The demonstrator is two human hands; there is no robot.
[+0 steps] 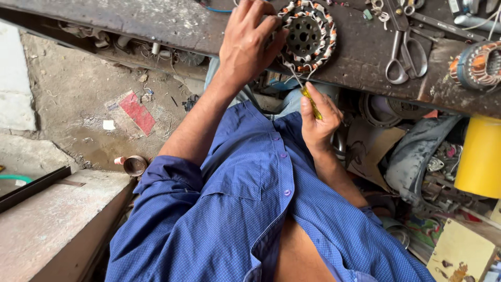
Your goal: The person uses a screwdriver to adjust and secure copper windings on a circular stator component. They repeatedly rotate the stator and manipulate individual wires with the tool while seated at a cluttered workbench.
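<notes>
Two bare hands work at the near edge of a dark, stained tabletop (156, 23), and we look straight down on them past a blue buttoned shirt (250, 209). Starting at the left of the view, we see a dusty concrete floor (78, 104) with a flat red scrap (136, 112) and a small round metal cup (135, 165) lying on it.

Moving rightward, the left hand (249, 46) rests on the tabletop with its fingers curled over the left rim of a round motor stator (308, 35), gripping it. The stator lies flat near the tabletop's edge; it is a dark perforated disc ringed with orange and white wire coils.

Just below it, off the tabletop, the right hand (319, 124) is closed around a slim yellow tool (312, 102) whose tip points up toward the stator's lower edge. We cannot tell whether the tip touches.

Farther right on the tabletop lie steel scissors (406, 52), and at the far right edge a second coil-wound stator (477, 65). Beneath it stands a yellow cylinder (480, 156) among cluttered parts.
</notes>
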